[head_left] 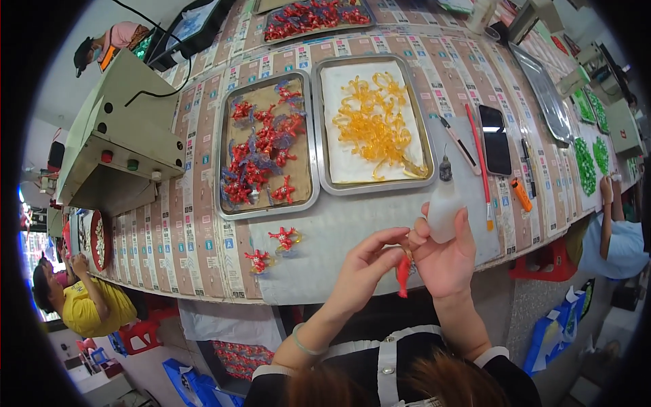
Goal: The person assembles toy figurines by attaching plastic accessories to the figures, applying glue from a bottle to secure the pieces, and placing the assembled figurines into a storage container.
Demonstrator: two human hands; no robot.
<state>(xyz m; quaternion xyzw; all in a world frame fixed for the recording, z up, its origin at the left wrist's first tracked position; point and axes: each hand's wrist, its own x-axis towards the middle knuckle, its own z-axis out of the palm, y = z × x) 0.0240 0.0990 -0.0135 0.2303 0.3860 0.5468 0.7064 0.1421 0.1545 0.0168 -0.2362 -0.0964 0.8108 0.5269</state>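
My right hand (445, 263) is closed around a translucent squeeze bottle (444, 216) with a dark cap and a thin needle tip pointing up. Close beside it, my left hand (371, 266) pinches a small red plastic figure (403, 277), which hangs below the fingertips. The fingers of both hands meet at the figure's top, so part of it is hidden. On the pale work mat to the left lie two red figures (285, 237) with clear and yellow parts attached. Beyond them, a metal tray (315, 198) holds several red figures with purplish clear pieces.
Another metal tray (417, 183) carries yellow translucent loops on white paper. To its right lie a craft knife (460, 144), a red brush (486, 193), a phone (495, 139) and an orange cutter (521, 195). A grey machine box (129, 136) stands left. Other people sit at both sides.
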